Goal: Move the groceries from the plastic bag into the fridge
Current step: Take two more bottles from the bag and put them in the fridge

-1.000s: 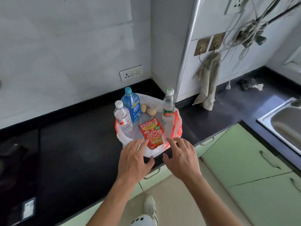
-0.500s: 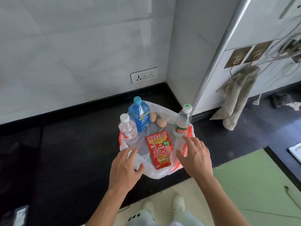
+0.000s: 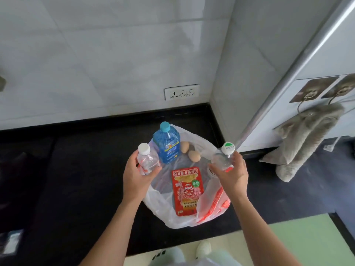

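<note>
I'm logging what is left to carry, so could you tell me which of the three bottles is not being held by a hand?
The blue bottle with the teal cap, standing at the back of the plastic bag; the two clear, white-capped bottles are each gripped by a hand.

Each hand grips a bottle over the plastic bag (image 3: 169,215) on the black table (image 3: 80,189): left hand (image 3: 137,175) a white-capped bottle (image 3: 147,159), right hand (image 3: 233,174) a green-topped bottle (image 3: 223,158) (blue bottle (image 3: 167,144), two eggs (image 3: 190,151), red packet (image 3: 187,191) lie between).

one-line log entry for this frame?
phase: grasp | left hand: clear bottle | right hand: green-cap bottle | in bag: blue bottle, eggs, red packet
</note>
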